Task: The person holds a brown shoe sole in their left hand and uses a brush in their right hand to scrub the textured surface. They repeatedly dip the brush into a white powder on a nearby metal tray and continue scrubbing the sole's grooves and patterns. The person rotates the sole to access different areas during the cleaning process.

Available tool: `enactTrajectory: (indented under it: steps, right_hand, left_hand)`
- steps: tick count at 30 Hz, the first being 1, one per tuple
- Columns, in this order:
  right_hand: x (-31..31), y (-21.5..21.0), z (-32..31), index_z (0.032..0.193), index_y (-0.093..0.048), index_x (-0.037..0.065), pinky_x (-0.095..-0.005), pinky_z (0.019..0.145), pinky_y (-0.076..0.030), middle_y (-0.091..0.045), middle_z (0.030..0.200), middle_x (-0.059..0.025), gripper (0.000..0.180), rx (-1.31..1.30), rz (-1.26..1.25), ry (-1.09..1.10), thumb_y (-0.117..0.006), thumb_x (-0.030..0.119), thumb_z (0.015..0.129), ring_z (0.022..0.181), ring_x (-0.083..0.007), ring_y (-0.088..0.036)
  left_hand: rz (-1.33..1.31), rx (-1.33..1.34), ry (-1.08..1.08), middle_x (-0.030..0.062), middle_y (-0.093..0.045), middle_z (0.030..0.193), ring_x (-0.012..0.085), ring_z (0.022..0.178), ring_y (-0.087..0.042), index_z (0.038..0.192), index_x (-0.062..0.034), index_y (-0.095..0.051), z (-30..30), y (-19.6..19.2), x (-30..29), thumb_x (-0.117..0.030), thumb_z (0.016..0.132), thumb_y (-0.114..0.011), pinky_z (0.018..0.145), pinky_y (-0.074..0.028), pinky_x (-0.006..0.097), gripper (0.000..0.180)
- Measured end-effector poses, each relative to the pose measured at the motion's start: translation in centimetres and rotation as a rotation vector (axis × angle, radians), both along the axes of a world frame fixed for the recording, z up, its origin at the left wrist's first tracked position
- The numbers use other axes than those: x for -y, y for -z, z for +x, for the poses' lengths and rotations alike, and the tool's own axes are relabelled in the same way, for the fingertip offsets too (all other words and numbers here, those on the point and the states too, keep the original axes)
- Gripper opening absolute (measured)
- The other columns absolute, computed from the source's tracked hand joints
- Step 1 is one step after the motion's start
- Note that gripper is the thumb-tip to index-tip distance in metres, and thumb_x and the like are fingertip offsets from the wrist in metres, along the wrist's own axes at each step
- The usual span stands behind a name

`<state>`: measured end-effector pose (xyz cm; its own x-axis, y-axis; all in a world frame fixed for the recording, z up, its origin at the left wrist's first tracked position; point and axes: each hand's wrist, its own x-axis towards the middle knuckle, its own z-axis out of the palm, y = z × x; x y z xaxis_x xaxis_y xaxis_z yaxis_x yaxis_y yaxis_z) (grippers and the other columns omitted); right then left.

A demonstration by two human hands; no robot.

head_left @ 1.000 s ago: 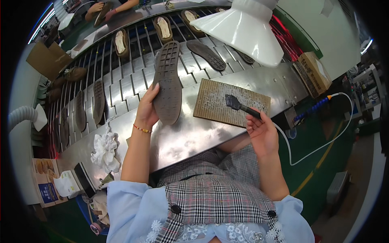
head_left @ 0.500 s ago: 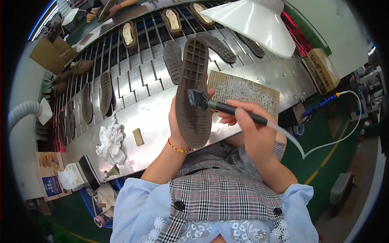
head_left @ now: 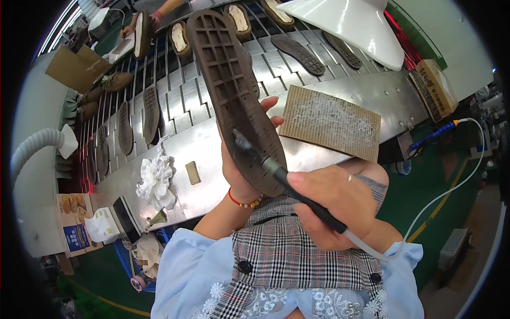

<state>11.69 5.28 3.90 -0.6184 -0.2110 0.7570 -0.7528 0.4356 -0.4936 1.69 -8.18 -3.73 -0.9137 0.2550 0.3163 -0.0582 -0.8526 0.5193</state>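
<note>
My left hand [head_left: 236, 173] is wrapped round the underside of a dark brown shoe sole [head_left: 257, 114], its fingertips showing past the right edge. The sole is held up over my lap and the table edge, with its gridded toe end pointing away. In my right hand [head_left: 342, 204] is a black-handled brush [head_left: 313, 207] with a thin clear tube [head_left: 425, 204] running from its back end. The brush's dark head lies against the heel half of the sole, near its left edge. A wet-looking sheen shows there.
A stained corrugated cardboard sheet [head_left: 329, 125] lies on the metal table to the right. Left are crumpled white tissue [head_left: 155, 181] and a small tan block [head_left: 192, 173]. Soles [head_left: 151, 114] and shoes [head_left: 180, 40] ride the conveyor beyond. A white lamp shade [head_left: 350, 26] overhangs the far right.
The sole has come nearer and tilted, its toe end swinging left. The brush has moved toward the sole's left edge. At the far left, a shoe now stands on the conveyor by a co-worker's hand.
</note>
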Motion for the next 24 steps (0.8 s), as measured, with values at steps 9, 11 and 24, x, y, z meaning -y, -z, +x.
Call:
enactTrajectory:
  steps: [9, 11, 24]
  right_hand:
    - [-0.3, 0.4, 0.7, 0.108, -0.063, -0.008, -0.0339, 0.066, -0.053, -0.068, 0.09, -0.0205, 0.034, 0.192, -0.105, -0.151, -0.066, 0.0, 0.076, 0.076, -0.0296, -0.067]
    - [-0.3, 0.2, 0.8, 0.11, -0.062, -0.008, -0.0339, 0.065, -0.053, -0.068, 0.093, -0.0203, 0.034, 0.203, -0.144, -0.25, -0.065, 0.001, 0.077, 0.076, -0.0293, -0.067]
    - [-0.8, -0.3, 0.3, 0.099, -0.068, -0.005, -0.035, 0.073, -0.055, -0.069, 0.091, -0.0225, 0.028, 0.378, -0.107, -0.249, -0.066, 0.009, 0.075, 0.081, -0.0309, -0.069]
  left_hand:
    - [0.263, -0.19, 0.059, 0.0326, -0.038, 0.138, 0.0326, 0.11, -0.058, 0.146, -0.0037, -0.028, -1.5, -1.2, 0.9, -0.046, 0.101, -0.03, 0.079, -0.059, 0.032, 0.062]
    - [0.302, -0.147, 0.214, 0.0333, -0.037, 0.138, 0.034, 0.11, -0.058, 0.146, -0.0039, -0.029, -2.7, -1.0, 2.3, -0.046, 0.101, -0.031, 0.08, -0.059, 0.033, 0.062]
    - [0.336, -0.127, -0.001, 0.0302, -0.038, 0.14, 0.0357, 0.121, -0.052, 0.144, -0.0079, -0.037, -1.8, -4.4, 3.0, -0.049, 0.101, -0.027, 0.099, -0.05, 0.039, 0.06]
